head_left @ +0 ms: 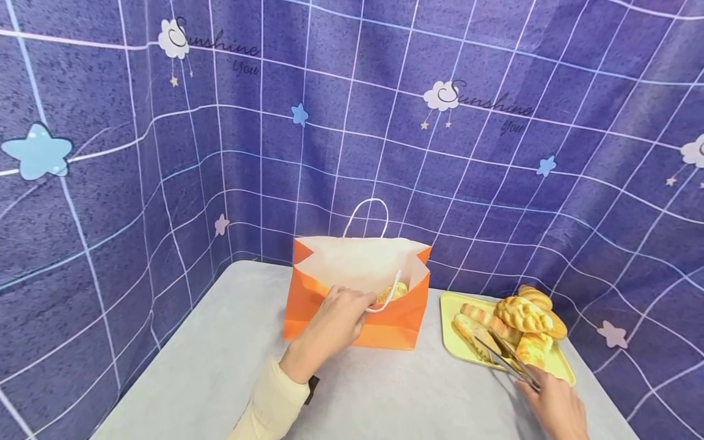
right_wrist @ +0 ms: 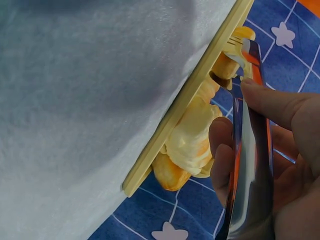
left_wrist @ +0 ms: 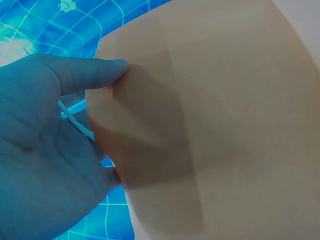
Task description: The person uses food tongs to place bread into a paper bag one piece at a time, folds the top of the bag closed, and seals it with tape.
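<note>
On the near right, tongs (right_wrist: 257, 160) among breads (head_left: 525, 315)

Our right hand (head_left: 557, 403) curls round the tongs, tips parted at a long bread (head_left: 469, 330) on the yellow tray (head_left: 450, 339); whether they grip it we cannot tell. Farther left, our left hand (head_left: 341, 315) pinches the near rim of the orange bag (head_left: 385, 335), another bread (head_left: 404, 289) inside. Blue cloth (head_left: 352, 168) hangs beyond.

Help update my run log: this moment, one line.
left grip: holds orange bag rim; right grip: holds tongs at bread on yellow tray; bag: other bread inside
</note>
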Tool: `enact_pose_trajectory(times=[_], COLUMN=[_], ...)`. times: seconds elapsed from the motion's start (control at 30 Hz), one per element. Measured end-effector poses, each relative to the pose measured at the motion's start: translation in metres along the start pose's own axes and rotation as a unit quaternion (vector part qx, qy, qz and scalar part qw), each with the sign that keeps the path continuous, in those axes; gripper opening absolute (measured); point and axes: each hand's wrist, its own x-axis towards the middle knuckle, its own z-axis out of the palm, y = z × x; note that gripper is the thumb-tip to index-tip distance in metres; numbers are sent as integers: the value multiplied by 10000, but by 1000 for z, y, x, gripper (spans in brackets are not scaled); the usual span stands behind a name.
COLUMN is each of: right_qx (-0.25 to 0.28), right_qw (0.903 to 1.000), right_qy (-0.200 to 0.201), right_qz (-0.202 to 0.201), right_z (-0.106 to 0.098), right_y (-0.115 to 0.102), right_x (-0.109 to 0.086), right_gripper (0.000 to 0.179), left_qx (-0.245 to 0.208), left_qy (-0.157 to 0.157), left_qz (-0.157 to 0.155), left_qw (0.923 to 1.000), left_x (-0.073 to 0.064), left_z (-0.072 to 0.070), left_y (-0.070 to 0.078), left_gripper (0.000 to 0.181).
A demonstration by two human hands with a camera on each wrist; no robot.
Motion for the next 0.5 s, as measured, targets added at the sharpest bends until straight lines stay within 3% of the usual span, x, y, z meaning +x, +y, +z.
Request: enact_pose_trajectory(times=[0.2,0.5], right_qx=[-53,-34], right_qw=[9999,9918], right_qy=[140,1264], right_qz=[16,-163], right_z=[2,-4], right_y=[2,2], right_x=[-3,-9], right_gripper=[43,41], left_qx=[3,3], left_qy=[23,45], left_qz=[22,26], left_qw=[10000,10000], left_x=[0,0], left_z=[2,1], left_y=[-1,-2], left_gripper=[19,20])
